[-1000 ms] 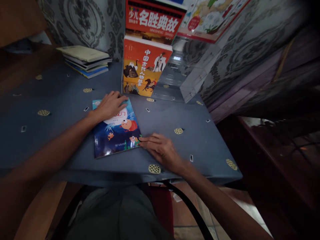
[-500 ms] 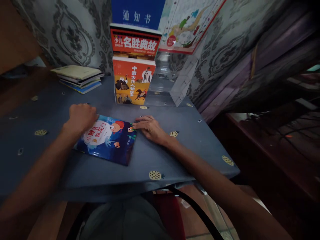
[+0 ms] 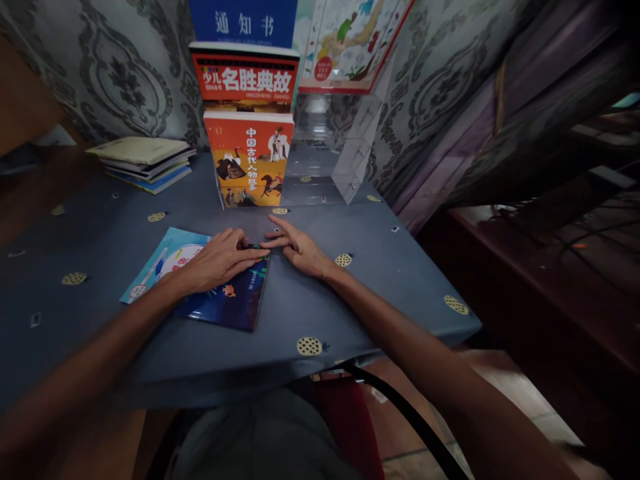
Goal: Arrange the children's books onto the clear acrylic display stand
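A thin blue children's picture book [image 3: 240, 307] lies shut and slightly turned on the cloth-covered table. Across its upper part rests my left hand [image 3: 220, 259], fingers stretched toward the book's upper right corner and hiding much of the title and the cover picture. My right hand [image 3: 303, 253] is at that same corner, its fingers spread; one fingertip meets or nearly meets the left hand's fingers. Neither hand has anything gripped in it.
Behind the book stands a clear acrylic book rack [image 3: 353, 157] holding an orange book [image 3: 250, 160], a red book [image 3: 245, 80], a blue one [image 3: 245, 23] and a white picture book [image 3: 345, 47]. A book stack [image 3: 145, 160] lies at the back left. The table's edge [image 3: 430, 337] runs along the front right.
My left hand has slid right across the cover from the book's upper left, uncovering its light-blue left part. My right hand's fingers have spread apart. The view has shifted slightly.
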The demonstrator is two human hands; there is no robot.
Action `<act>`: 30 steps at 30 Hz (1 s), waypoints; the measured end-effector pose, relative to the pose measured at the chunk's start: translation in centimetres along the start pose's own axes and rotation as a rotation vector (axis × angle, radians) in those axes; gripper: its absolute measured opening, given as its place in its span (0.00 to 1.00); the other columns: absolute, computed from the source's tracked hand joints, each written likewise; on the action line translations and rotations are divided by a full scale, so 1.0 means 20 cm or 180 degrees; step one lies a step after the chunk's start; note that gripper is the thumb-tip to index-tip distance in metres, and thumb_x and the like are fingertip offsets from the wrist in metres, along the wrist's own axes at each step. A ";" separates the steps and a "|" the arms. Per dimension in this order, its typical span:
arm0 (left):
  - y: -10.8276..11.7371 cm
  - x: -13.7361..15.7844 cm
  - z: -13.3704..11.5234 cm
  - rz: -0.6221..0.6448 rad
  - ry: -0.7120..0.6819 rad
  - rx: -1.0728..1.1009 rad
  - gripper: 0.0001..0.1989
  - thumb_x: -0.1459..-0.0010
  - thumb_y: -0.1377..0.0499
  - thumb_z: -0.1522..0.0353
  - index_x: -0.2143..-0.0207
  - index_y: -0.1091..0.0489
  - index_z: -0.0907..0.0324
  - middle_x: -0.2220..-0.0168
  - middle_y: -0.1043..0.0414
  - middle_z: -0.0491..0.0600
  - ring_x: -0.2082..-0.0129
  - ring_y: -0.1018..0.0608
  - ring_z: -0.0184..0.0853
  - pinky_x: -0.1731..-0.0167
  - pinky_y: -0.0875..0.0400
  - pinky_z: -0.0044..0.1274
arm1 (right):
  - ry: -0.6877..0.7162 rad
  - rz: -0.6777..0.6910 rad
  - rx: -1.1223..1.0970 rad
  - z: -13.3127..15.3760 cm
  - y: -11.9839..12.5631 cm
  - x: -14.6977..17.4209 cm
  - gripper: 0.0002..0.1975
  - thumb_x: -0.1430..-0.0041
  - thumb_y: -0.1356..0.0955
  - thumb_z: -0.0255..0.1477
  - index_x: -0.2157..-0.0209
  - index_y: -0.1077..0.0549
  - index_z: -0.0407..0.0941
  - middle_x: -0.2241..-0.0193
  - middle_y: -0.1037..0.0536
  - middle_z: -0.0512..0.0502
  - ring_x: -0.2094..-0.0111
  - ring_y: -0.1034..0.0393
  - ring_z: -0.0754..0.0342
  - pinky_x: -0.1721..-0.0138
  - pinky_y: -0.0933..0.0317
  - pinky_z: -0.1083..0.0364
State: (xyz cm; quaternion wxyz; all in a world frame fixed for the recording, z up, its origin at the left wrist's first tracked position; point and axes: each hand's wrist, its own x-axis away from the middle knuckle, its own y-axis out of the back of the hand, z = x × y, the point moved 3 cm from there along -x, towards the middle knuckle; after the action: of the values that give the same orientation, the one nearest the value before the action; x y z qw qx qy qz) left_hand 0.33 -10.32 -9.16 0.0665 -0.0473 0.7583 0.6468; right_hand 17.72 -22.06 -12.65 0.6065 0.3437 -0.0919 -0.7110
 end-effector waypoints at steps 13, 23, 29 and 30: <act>0.01 0.07 -0.05 0.0150 -0.0272 -0.0297 0.20 0.29 0.53 0.59 0.39 0.33 0.39 0.52 0.35 0.54 0.56 0.34 0.42 0.55 0.38 0.34 | -0.0095 -0.0009 0.0046 -0.02 -0.01 0.00 0.37 0.49 0.42 0.13 0.36 0.39 0.44 0.53 0.17 0.46 0.39 0.32 0.53 0.36 0.42 0.40; 0.05 0.20 -0.21 0.0328 -0.0443 -0.0082 0.20 0.29 0.52 0.60 0.38 0.35 0.34 0.48 0.35 0.51 0.51 0.34 0.43 0.47 0.38 0.37 | -0.0270 0.0018 0.0224 0.00 0.00 -0.01 0.33 0.49 0.41 0.13 0.43 0.29 0.46 0.52 0.18 0.50 0.42 0.29 0.52 0.37 0.41 0.41; 0.04 0.29 -0.30 0.0437 -0.0384 0.0003 0.20 0.30 0.51 0.57 0.38 0.36 0.33 0.48 0.35 0.50 0.50 0.35 0.42 0.45 0.39 0.39 | -0.0261 0.0040 0.0336 0.00 0.00 0.00 0.31 0.47 0.41 0.13 0.46 0.26 0.47 0.51 0.18 0.50 0.42 0.29 0.52 0.37 0.41 0.42; 0.04 0.31 -0.31 0.0437 -0.0362 0.0023 0.20 0.30 0.51 0.57 0.39 0.36 0.32 0.48 0.35 0.50 0.51 0.34 0.42 0.45 0.39 0.39 | -0.0247 0.0035 0.0348 0.01 0.00 0.00 0.31 0.47 0.41 0.13 0.46 0.26 0.47 0.51 0.18 0.50 0.42 0.29 0.52 0.38 0.41 0.42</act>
State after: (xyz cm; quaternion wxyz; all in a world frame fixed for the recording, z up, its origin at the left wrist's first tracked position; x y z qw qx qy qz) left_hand -6.10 -16.23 -8.51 0.0651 0.0419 0.7571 0.6487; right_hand 17.61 -21.99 -12.57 0.5867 0.3480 -0.1559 -0.7144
